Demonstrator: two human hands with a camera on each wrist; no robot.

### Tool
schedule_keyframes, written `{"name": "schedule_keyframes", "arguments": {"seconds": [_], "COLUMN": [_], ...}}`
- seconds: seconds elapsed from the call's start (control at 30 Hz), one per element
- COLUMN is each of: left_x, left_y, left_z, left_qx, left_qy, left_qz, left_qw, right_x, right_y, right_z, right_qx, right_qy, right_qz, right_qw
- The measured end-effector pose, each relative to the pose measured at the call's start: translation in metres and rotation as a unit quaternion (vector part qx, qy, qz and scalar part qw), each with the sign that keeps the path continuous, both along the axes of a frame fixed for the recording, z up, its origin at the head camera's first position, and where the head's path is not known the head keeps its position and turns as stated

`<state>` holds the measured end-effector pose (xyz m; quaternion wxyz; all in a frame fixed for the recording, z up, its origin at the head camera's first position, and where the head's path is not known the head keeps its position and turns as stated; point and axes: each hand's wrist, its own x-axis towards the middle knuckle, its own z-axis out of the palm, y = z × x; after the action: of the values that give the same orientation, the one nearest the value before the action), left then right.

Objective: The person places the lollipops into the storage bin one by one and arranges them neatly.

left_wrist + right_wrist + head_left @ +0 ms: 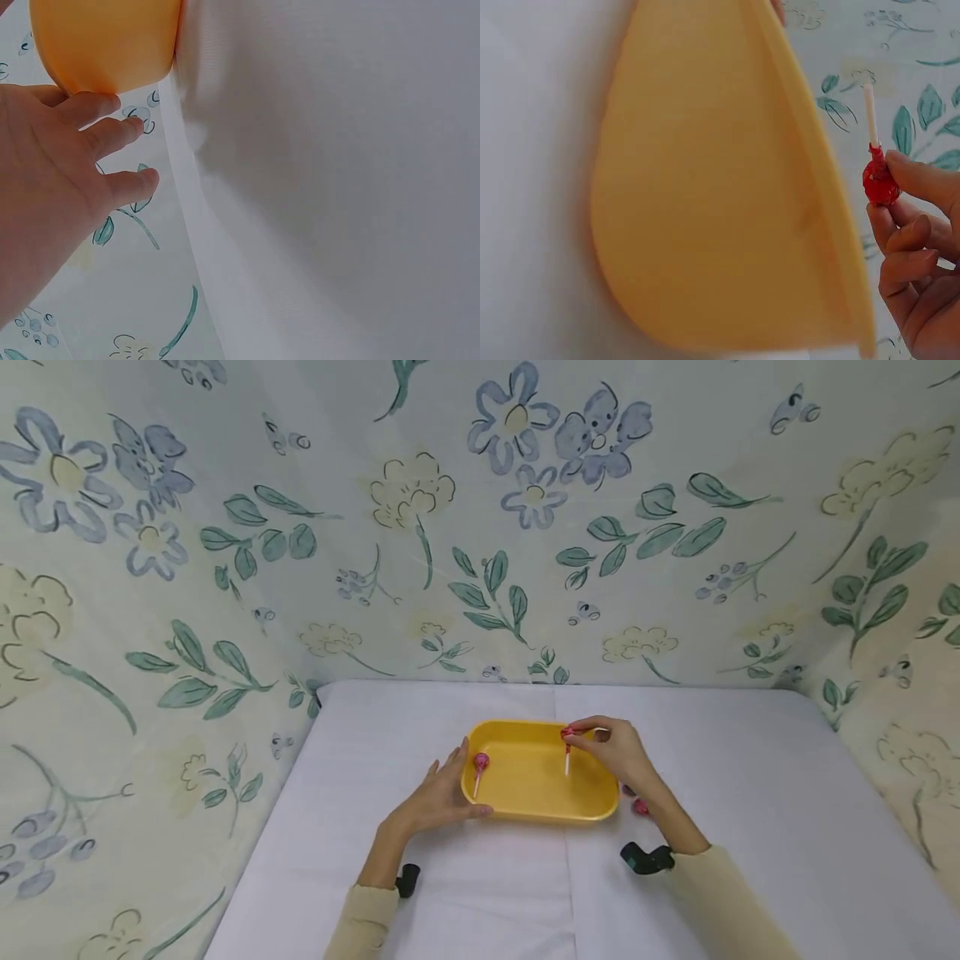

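A yellow tray (525, 781) lies on the white-covered table. My left hand (437, 797) holds its left end, thumb at the near rim and the other fingers spread along the left side; the left wrist view shows fingertips against the outer wall (112, 45). Above the tray's right part, my right hand (624, 753) pinches a red-wrapped lollipop (881, 180) by its head between thumb and fingers. Its white stick points down in the head view. Another lollipop (482, 762) rests inside the tray at the left, stick toward the near side.
Just right of the tray, partly hidden by the right arm, lies a red-wrapped lollipop (641, 807) with a darker piece (628, 791) beside it. Black straps (647, 858) are on both wrists. Floral cloth (495, 568) hangs behind and beside the table.
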<state>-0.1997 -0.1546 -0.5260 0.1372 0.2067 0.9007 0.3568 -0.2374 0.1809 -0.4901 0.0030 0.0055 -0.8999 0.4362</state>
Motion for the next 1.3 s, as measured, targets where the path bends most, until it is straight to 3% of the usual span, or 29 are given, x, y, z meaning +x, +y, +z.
{"name": "schedule_keyframes", "arguments": {"seconds": [0.3, 0.63, 0.9, 1.3], "left_x": [0.002, 0.001, 0.001, 0.002], "left_y": [0.002, 0.003, 0.002, 0.002], "left_z": [0.002, 0.002, 0.000, 0.002], "left_qx": [-0.019, -0.009, -0.010, -0.004], "left_qy": [-0.007, -0.007, -0.007, -0.008], "left_qz": [0.011, 0.014, 0.012, 0.009], "left_qw": [0.9997, 0.9998, 0.9999, 0.9999], "right_x": [-0.011, -0.013, -0.016, -0.017], "right_y": [-0.066, -0.103, -0.121, -0.123], "right_z": [-0.018, -0.017, -0.022, -0.029], "right_qx": [0.031, 0.083, 0.108, 0.120], "right_qy": [-0.004, -0.002, -0.006, -0.008], "right_qz": [0.077, 0.080, 0.099, 0.096], "right_qw": [0.9965, 0.9934, 0.9893, 0.9880]}}
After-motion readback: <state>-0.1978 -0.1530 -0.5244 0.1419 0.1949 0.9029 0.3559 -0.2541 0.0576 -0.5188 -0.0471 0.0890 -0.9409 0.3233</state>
